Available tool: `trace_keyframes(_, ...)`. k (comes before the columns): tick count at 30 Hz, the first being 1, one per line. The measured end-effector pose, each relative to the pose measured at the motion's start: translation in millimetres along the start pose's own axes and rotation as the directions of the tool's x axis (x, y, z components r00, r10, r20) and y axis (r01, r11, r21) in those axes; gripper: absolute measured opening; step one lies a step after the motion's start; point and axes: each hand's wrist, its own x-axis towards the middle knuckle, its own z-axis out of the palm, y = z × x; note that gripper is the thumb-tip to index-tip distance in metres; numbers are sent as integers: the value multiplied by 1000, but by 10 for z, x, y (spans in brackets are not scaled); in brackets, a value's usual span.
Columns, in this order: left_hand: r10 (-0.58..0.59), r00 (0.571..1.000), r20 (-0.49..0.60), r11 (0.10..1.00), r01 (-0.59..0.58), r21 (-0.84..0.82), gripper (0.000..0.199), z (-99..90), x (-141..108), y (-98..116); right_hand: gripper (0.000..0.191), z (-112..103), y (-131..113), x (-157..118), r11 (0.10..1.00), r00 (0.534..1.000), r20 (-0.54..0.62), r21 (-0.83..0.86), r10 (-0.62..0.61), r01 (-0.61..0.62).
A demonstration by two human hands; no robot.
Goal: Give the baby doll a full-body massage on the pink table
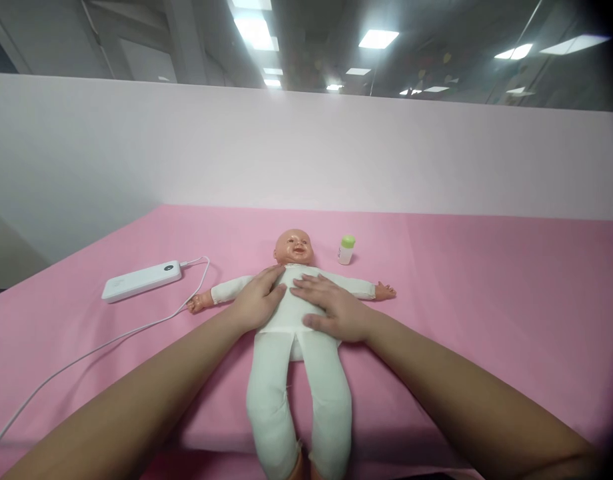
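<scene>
Flat and open, both hands, the left hand (259,298) and the right hand (331,308), press the baby doll's (296,333) chest, gripping nothing, pinning it face-up on the pink surface (486,300).

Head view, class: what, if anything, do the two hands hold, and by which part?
Nothing is gripped. The left hand and right hand lie flat, palms down, on the chest of the plastic-headed baby doll in a white cloth suit.

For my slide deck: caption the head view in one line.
Both hands, left hand and right hand, rest flat on a doll lying face-up on a pink table.
</scene>
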Motion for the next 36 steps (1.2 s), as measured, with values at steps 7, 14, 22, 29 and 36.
trace_keyframes(7,21,1000,4,1000,-21,20,61,4,14,18,68,-60,218,33,950,945,-105,2,310,-311)
trace_keyframes(14,275,958,82,961,-275,-5,58,-123,-217,267,58,-137,167,-11,930,922,-127,89,366,-357)
trace_keyframes(22,552,774,310,832,-533,-153,53,-93,-295,503,57,-128,163,-7,923,917,-121,113,379,-367)
trace_keyframes(29,170,955,242,968,-208,140,77,-43,43,151,54,-136,159,-29,935,933,-133,176,334,-309)
trace_keyframes(36,51,996,69,994,-58,94,74,-26,37,41,49,-61,160,-28,968,919,-307,33,247,-250)
